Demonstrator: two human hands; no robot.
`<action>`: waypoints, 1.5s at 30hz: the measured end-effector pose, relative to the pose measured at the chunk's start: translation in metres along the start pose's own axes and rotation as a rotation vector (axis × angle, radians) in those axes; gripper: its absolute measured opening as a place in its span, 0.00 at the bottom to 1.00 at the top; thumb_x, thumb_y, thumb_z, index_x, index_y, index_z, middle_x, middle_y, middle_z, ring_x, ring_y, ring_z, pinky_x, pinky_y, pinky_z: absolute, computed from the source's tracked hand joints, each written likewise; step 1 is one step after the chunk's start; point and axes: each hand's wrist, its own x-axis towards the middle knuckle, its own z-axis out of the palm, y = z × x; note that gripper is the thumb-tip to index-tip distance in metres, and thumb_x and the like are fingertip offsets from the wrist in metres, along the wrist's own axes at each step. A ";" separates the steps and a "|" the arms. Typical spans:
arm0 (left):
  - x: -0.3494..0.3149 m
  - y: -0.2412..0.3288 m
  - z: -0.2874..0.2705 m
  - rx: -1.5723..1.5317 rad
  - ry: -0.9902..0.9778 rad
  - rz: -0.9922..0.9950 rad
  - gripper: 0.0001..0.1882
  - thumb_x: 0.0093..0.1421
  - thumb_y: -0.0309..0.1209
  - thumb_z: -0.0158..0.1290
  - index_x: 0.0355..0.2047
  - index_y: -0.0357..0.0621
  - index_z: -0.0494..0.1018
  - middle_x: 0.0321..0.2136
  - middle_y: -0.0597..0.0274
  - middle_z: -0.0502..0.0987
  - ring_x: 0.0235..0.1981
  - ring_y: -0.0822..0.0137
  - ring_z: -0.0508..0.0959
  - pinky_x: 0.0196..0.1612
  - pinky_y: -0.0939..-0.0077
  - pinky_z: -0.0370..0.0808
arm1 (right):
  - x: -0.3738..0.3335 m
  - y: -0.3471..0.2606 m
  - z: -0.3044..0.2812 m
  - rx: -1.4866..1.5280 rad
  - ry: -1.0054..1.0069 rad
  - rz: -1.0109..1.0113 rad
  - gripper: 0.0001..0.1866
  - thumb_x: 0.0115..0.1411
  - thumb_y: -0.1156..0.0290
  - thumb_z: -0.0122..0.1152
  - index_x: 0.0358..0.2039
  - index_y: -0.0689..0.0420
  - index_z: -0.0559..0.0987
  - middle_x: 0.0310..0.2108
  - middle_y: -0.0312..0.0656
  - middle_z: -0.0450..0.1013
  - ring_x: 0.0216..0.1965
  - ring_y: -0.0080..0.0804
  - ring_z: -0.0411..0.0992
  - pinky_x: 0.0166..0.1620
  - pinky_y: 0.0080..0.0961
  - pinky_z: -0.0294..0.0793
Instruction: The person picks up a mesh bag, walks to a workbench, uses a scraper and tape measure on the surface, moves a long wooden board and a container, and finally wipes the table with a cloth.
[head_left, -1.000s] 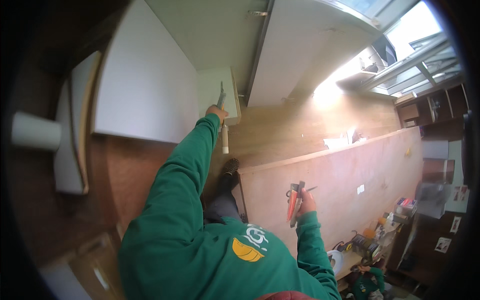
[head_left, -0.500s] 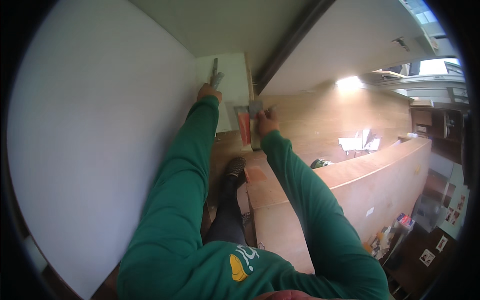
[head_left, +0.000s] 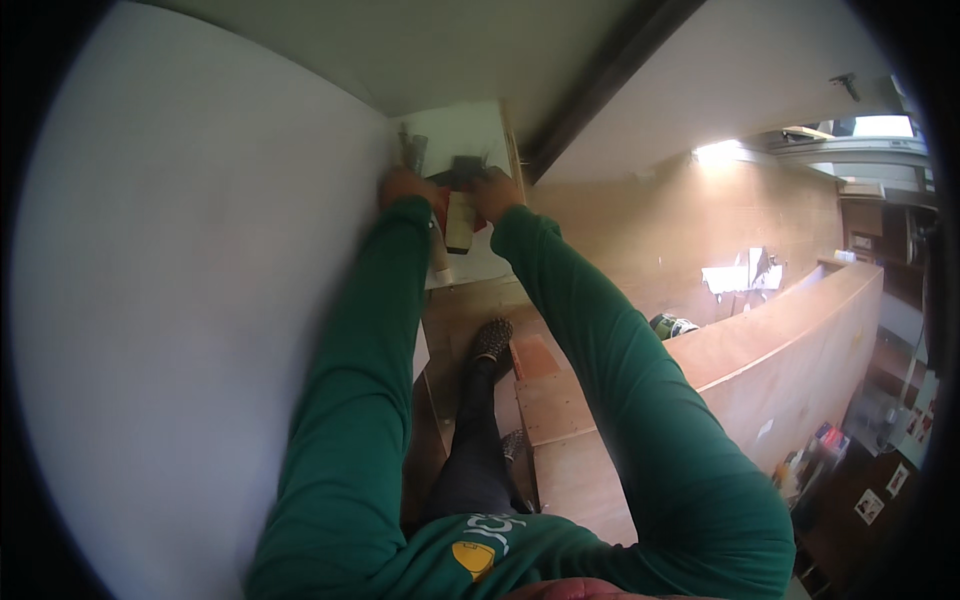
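Both my hands reach forward into a narrow white recess. My left hand (head_left: pixel 406 188) is closed around a grey tool (head_left: pixel 414 152) whose upper part sticks up past the fist; blur hides its exact kind. Just to the right, my right hand (head_left: pixel 497 192) is closed at a dark, blocky-ended tool (head_left: pixel 467 168). Below that end, between the hands, hangs a pale flat piece (head_left: pixel 460 222) with red along its sides. A slim pale rod-like piece (head_left: pixel 440 254) slants down under my left hand. Whether these pieces join is unclear.
A large white panel (head_left: pixel 190 280) rises close along my left side. A dark beam (head_left: pixel 620 85) slopes overhead at the right. A long wooden ledge (head_left: pixel 780 325) runs below my right arm. My shoe (head_left: pixel 494 338) stands on the floor below the recess.
My right hand has moved left and upward with its dark tool, coming beside my left hand. My left hand has shifted slightly left and lower. The view has shifted a little.
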 end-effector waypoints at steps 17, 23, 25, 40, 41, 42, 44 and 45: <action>0.117 -0.083 0.011 1.011 0.094 0.668 0.35 0.61 0.55 0.43 0.61 0.46 0.60 0.56 0.46 0.68 0.51 0.54 0.75 0.56 0.66 0.70 | -0.435 -0.122 -0.181 0.366 -0.358 0.545 0.16 0.57 0.59 0.55 0.37 0.59 0.77 0.33 0.55 0.75 0.36 0.56 0.73 0.41 0.44 0.72; -0.045 -0.003 0.063 0.390 0.447 0.535 0.36 0.59 0.59 0.44 0.50 0.35 0.71 0.40 0.45 0.78 0.39 0.44 0.78 0.46 0.56 0.75 | -0.692 -0.166 -0.220 0.558 -0.354 1.209 0.25 0.60 0.46 0.50 0.30 0.57 0.81 0.26 0.52 0.76 0.31 0.46 0.75 0.36 0.42 0.74; -0.129 0.024 0.091 0.083 0.152 0.572 0.31 0.62 0.54 0.43 0.43 0.35 0.76 0.40 0.43 0.78 0.41 0.45 0.78 0.45 0.53 0.74 | -0.787 -0.162 -0.180 0.608 -0.176 1.337 0.20 0.59 0.50 0.55 0.40 0.53 0.80 0.27 0.49 0.77 0.27 0.40 0.75 0.30 0.37 0.75; -0.623 0.013 0.291 0.238 -0.525 1.169 0.31 0.51 0.23 0.53 0.58 0.46 0.65 0.46 0.46 0.73 0.48 0.52 0.73 0.52 0.63 0.70 | -1.073 -0.098 -0.090 0.727 0.765 1.183 0.20 0.55 0.57 0.62 0.43 0.56 0.78 0.31 0.46 0.77 0.33 0.38 0.75 0.38 0.32 0.74; -0.642 0.016 0.297 0.343 -0.720 0.921 0.33 0.49 0.22 0.53 0.59 0.48 0.64 0.47 0.46 0.72 0.49 0.52 0.72 0.53 0.63 0.70 | -1.085 -0.091 -0.090 0.776 0.831 1.201 0.18 0.55 0.58 0.62 0.41 0.56 0.78 0.29 0.45 0.76 0.31 0.36 0.74 0.37 0.32 0.73; -0.654 0.015 0.309 0.308 -0.720 0.993 0.34 0.48 0.23 0.55 0.59 0.48 0.64 0.49 0.46 0.70 0.51 0.51 0.71 0.54 0.63 0.69 | -1.098 -0.083 -0.090 0.827 0.896 1.219 0.17 0.55 0.58 0.62 0.39 0.57 0.78 0.28 0.44 0.76 0.30 0.34 0.74 0.36 0.31 0.73; -0.688 0.012 0.334 0.338 -0.654 1.234 0.34 0.47 0.26 0.56 0.58 0.48 0.65 0.51 0.47 0.69 0.53 0.50 0.68 0.56 0.62 0.67 | -1.127 -0.062 -0.091 0.821 1.042 1.252 0.14 0.55 0.59 0.62 0.36 0.57 0.79 0.25 0.42 0.74 0.28 0.30 0.72 0.33 0.29 0.72; -0.710 0.011 0.343 0.412 -0.579 1.401 0.33 0.48 0.27 0.56 0.58 0.48 0.65 0.52 0.47 0.68 0.54 0.49 0.67 0.56 0.61 0.67 | -1.140 -0.050 -0.091 0.768 1.122 1.261 0.13 0.55 0.60 0.62 0.34 0.57 0.79 0.23 0.40 0.73 0.27 0.28 0.71 0.32 0.28 0.72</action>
